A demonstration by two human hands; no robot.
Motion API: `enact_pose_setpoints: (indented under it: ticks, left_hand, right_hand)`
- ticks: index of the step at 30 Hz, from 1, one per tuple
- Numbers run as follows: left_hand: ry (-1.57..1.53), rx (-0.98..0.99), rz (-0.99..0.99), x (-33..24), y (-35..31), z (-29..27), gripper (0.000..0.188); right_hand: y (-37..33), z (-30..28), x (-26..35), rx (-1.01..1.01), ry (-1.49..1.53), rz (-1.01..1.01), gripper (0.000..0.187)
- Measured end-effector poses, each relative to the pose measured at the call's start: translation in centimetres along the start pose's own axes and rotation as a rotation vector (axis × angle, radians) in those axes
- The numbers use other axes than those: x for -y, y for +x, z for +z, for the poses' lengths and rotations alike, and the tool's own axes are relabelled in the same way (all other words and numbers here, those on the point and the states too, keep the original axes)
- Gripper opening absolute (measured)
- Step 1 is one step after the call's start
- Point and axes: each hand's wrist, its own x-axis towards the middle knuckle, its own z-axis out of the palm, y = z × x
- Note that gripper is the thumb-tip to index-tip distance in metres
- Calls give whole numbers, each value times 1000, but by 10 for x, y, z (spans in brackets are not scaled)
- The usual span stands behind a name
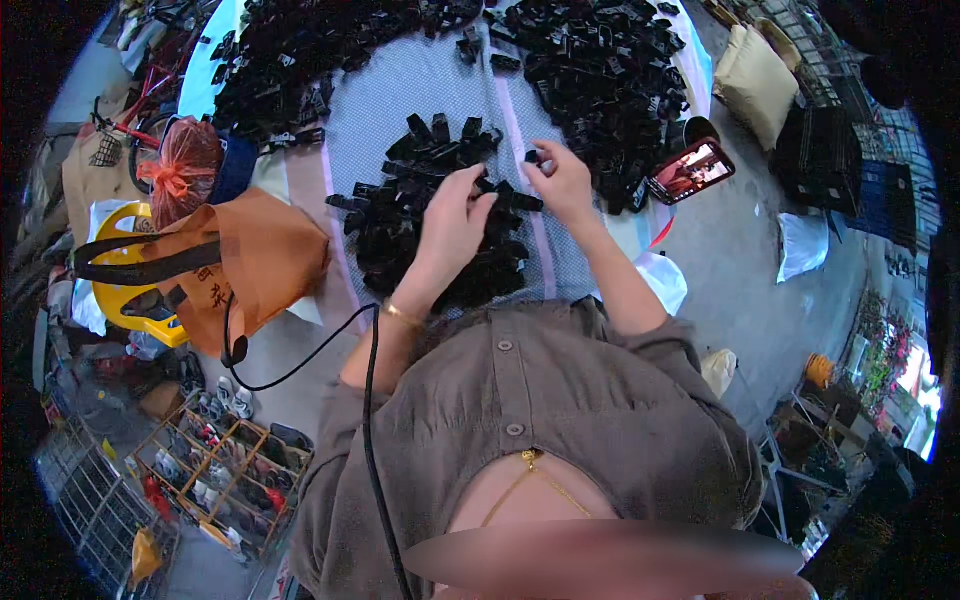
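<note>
My left hand (pixel 455 215) reaches into a pile of small black plastic parts (pixel 430 225) lying on a light checked cloth (pixel 400 90), its fingers pinching one black part at the pile's upper right. My right hand (pixel 558 178) is just to the right, fingertips closed on a small black piece (pixel 533 157) held above the cloth. The two hands sit close together, nearly touching. Larger heaps of the same black parts lie at the far left (pixel 290 55) and far right (pixel 605 70) of the cloth.
A phone (pixel 690 170) with a lit screen lies right of the cloth. An orange bag (pixel 245 265) with black handles, a red mesh sack (pixel 183 165) and a yellow stool (pixel 130 290) stand at left. A shoe rack (pixel 220 465) is lower left, a cushion (pixel 757 80) upper right.
</note>
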Motion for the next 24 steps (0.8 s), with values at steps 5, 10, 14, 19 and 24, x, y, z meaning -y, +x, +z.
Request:
enact_pose_setpoints:
  ticks: [5,10,14,19,24]
  left_hand:
    - [-970,196,-366,15,17,32,38]
    - [-923,288,-362,17,11,30,33]
    - [-878,252,-437,21,4,31,32]
    - [-895,277,-440,21,-1,31,33]
    - [-866,279,-428,25,-3,30,34]
  right_hand:
    - [-36,1,29,15,517,20,23]
    - [-24,-46,15,-221,-179,-234,16]
    - [2,-79,-32,-358,-690,-37,23]
    - [12,-83,-36,-211,-937,81,33]
    - [14,-84,-37,-132,-945,70,33]
